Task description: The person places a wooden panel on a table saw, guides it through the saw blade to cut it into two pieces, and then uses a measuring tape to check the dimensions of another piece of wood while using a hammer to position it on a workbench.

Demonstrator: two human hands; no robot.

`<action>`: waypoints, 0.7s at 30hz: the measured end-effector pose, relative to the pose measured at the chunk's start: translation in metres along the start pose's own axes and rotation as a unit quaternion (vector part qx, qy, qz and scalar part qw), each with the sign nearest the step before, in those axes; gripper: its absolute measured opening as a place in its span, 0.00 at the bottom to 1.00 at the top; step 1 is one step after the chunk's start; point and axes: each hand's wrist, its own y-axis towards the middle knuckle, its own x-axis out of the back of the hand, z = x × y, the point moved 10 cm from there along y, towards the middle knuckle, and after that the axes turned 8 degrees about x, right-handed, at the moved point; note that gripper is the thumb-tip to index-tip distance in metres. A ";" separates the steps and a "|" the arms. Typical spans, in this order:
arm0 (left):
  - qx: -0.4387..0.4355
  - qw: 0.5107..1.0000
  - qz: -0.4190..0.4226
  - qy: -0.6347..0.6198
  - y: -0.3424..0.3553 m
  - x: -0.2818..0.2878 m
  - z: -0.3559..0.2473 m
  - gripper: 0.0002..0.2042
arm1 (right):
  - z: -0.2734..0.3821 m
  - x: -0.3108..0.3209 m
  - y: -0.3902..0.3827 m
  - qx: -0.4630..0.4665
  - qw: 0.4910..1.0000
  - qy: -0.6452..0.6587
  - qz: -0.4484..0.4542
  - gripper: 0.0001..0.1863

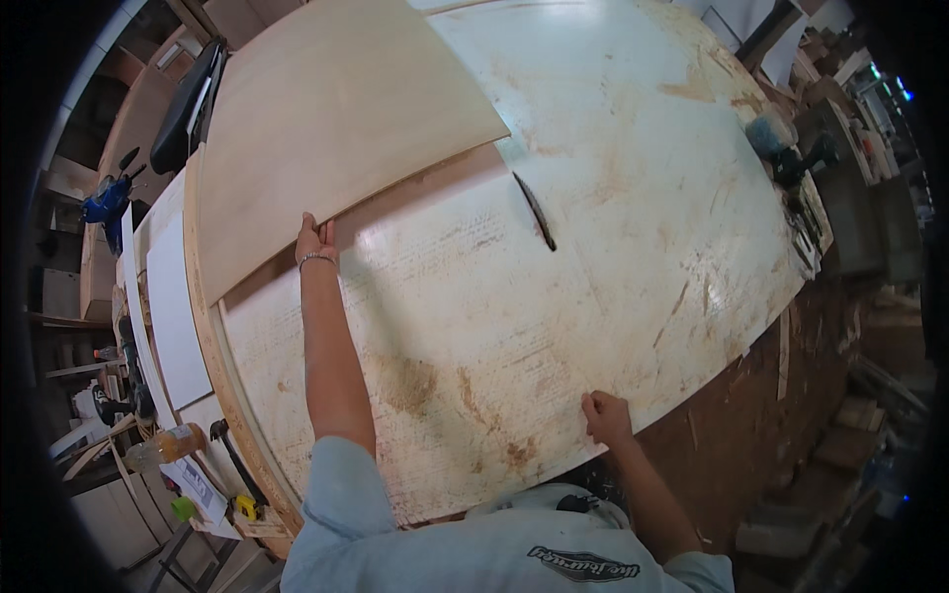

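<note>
A large thin sheet of plywood (346,89) lies over the far left part of the white work table (633,267), against a wooden rail (210,326) along the left side. My left hand (316,239), arm stretched forward, grips the sheet's near edge, fingers underneath and thumb on top. That edge is slightly raised and casts a shadow on the table. My right hand (606,417) is curled into a loose fist by the table's near right edge, with nothing showing in it. Ahead of it, a dark narrow saw slot (535,212) cuts through the tabletop, just beyond the sheet's corner.
Sawdust (405,383) and scratches mark the tabletop. Beyond the rail at left are a plastic bottle (166,447), a yellow tape measure (247,508) and a white panel (176,326). A cordless drill (806,158) lies at the far right edge. Wood scraps litter the brown floor (732,435).
</note>
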 end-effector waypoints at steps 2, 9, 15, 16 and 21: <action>-0.012 1.000 0.003 0.000 -0.048 -0.024 -0.006 0.14 | -0.006 -0.003 0.005 -0.065 0.995 0.046 0.060 0.18; 0.015 0.995 0.087 -0.049 -0.259 -0.063 0.073 0.08 | 0.202 0.058 0.067 0.233 0.946 0.214 0.065 0.23; 0.105 0.986 0.117 -0.047 -0.472 0.025 0.194 0.09 | 0.237 0.119 0.060 0.200 0.739 0.621 0.170 0.31; 0.134 0.979 0.151 -0.032 -0.499 0.031 0.217 0.10 | 0.212 0.134 0.062 0.202 0.740 0.623 0.152 0.31; 0.280 0.879 0.256 0.289 -0.638 0.104 0.296 0.16 | 0.111 0.173 -0.001 0.174 0.792 0.578 0.087 0.31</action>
